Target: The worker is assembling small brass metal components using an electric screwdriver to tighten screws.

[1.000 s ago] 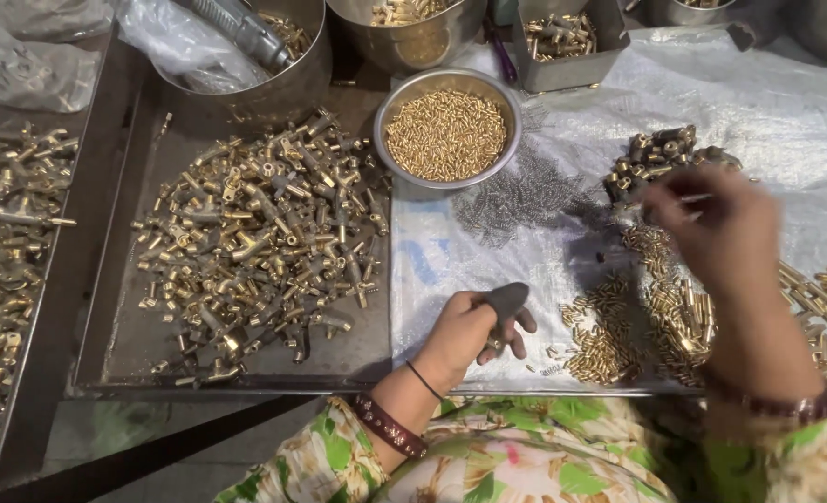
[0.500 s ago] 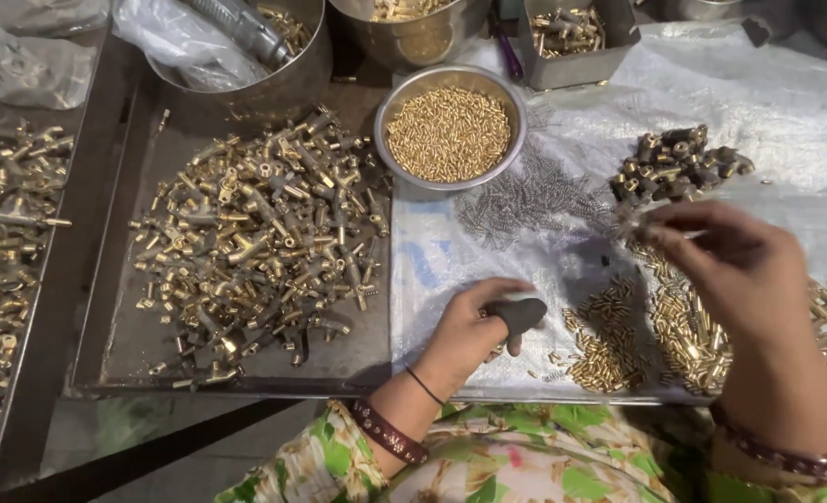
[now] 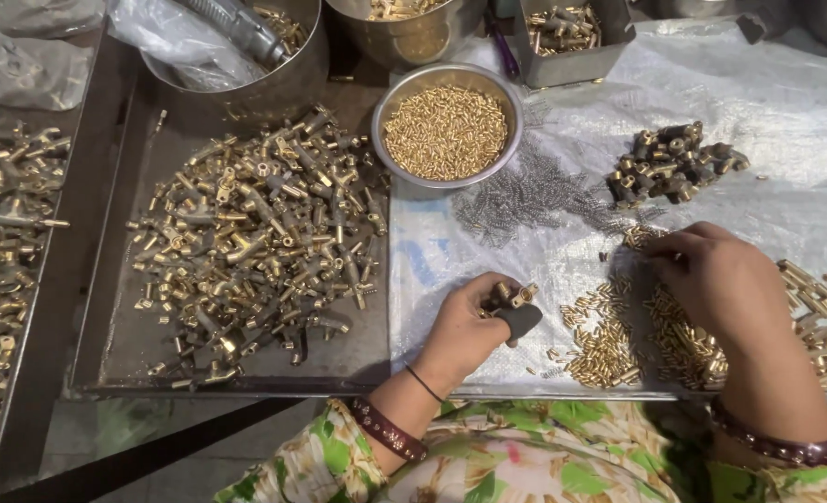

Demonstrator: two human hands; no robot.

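Here the left hand [image 3: 469, 326] rests on the white plastic sheet [image 3: 767, 112], its fingers clamped on a small brass fitting with a dark handle [image 3: 516, 312]. The right hand [image 3: 721, 284] hovers over a scatter of small brass pins [image 3: 604, 345], fingers drawn together at the tips; whether they pinch one I cannot tell. A steel bowl of brass pins [image 3: 446, 130] stands beyond, beside a heap of thin springs [image 3: 525, 196]. A tray of brass fittings [image 3: 255, 233] lies to the left.
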